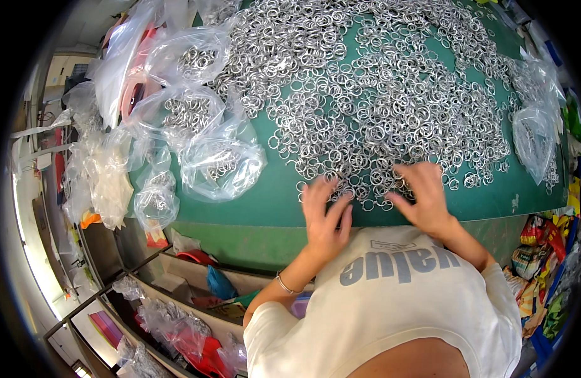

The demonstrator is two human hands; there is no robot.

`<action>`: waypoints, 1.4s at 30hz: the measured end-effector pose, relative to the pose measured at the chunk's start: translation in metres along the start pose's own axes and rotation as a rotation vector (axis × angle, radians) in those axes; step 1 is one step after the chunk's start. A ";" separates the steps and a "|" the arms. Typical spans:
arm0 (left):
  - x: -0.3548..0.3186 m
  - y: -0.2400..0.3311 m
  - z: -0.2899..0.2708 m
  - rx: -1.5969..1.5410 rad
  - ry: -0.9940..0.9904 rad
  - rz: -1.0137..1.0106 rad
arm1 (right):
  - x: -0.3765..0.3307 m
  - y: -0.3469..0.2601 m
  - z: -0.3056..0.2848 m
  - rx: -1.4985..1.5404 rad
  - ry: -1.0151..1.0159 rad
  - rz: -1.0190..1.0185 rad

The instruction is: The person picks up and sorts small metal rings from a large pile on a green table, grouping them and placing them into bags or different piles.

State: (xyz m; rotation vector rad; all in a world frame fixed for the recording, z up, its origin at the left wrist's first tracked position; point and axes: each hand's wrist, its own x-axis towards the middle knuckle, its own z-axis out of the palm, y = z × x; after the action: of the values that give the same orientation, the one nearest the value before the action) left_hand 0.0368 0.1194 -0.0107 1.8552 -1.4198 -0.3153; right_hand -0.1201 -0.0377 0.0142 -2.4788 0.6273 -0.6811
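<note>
- A wide spread of silver-coloured metal rings [397,101] blanketed the green tabletop [275,192] from 12 round to 2 o'clock, its near edge lying at the worker's fingertips.
- Working the loose rings well seemed to call for a light touch: fingertips low, just a few rings at a time, since the overlapping circles looked apt to catch on one another.
- Thinning the layer along the near edge would probably have made each ring easier to see and pick, while a heavy sweep toward 6 o'clock risked sending some over the side.
- The left hand [326,217], at 4 o'clock from the frame's centre, was held wide, fingers fanned toward 12 o'clock, its forearm angled toward 1 o'clock.
- The right hand [423,198], at 3 o'clock, was also spread, thumb and fingers pointing toward 10 o'clock, the wrist bent slightly.
- Blur hid whether either hand pinched a ring; none could be made out in the grip.
- Clear plastic bags [224,164] with more rings inside sat at 10 o'clock, well apart from both hands.
</note>
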 end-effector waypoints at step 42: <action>0.043 -0.045 -0.023 0.311 0.193 -0.193 | -0.005 0.009 0.030 0.045 -0.402 -0.327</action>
State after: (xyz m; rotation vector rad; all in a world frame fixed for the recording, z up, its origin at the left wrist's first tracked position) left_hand 0.0981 0.0941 -0.0156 2.2154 -1.2120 -0.0056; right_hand -0.1091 -0.0320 -0.0152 -2.5944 0.0563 -0.2849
